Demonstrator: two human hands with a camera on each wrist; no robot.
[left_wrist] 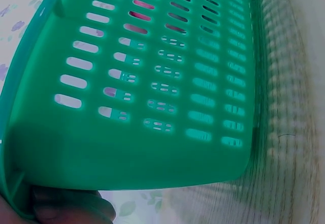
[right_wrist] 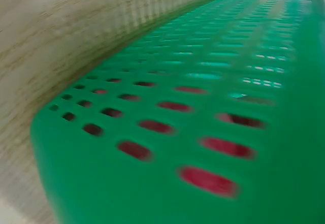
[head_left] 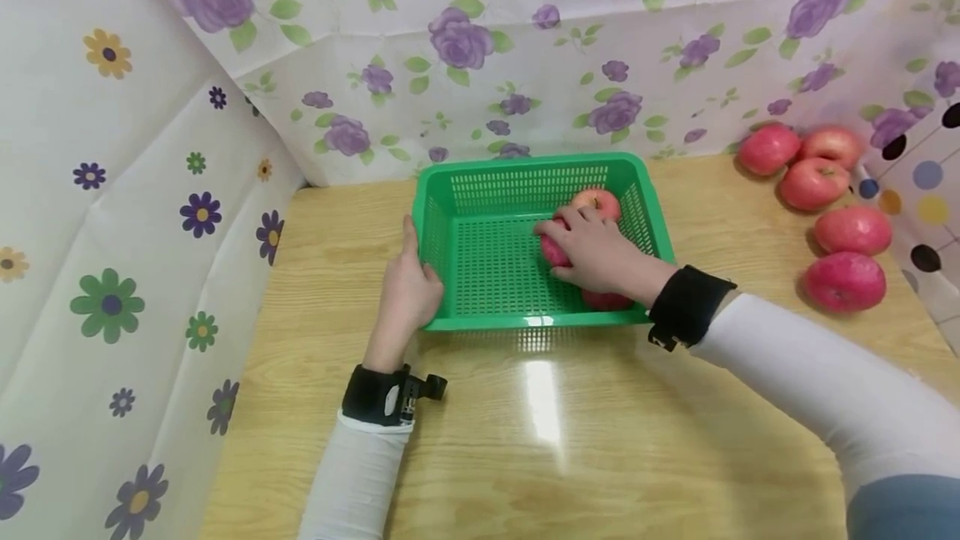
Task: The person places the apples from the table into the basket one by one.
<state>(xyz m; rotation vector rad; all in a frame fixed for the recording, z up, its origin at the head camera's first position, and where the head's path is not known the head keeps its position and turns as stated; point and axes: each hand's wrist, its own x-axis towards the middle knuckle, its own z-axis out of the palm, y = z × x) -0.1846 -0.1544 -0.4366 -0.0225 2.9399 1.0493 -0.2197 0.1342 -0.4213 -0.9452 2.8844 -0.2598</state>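
Observation:
A green plastic basket [head_left: 532,322] with slotted walls stands on the wooden table. My left hand [head_left: 408,290] grips its left rim. In the left wrist view, the left fingers [left_wrist: 76,206] curl under that rim by the corner. Inside the basket, toward the right end, my right hand [head_left: 596,252] holds a red apple [head_left: 553,252] from above, covering much of it. Behind that hand is a paler apple [head_left: 597,201], and another red apple [head_left: 606,302] shows partly below the wrist. Through the slots in the right wrist view, red apple skin [right_wrist: 208,181] appears; the basket wall hides the right hand there.
Several loose apples [head_left: 843,282] lie on the table [head_left: 637,432] at the right, outside the basket. A flowered sheet [head_left: 465,90] hangs close behind the basket, and another patterned sheet [head_left: 150,273] borders the left side.

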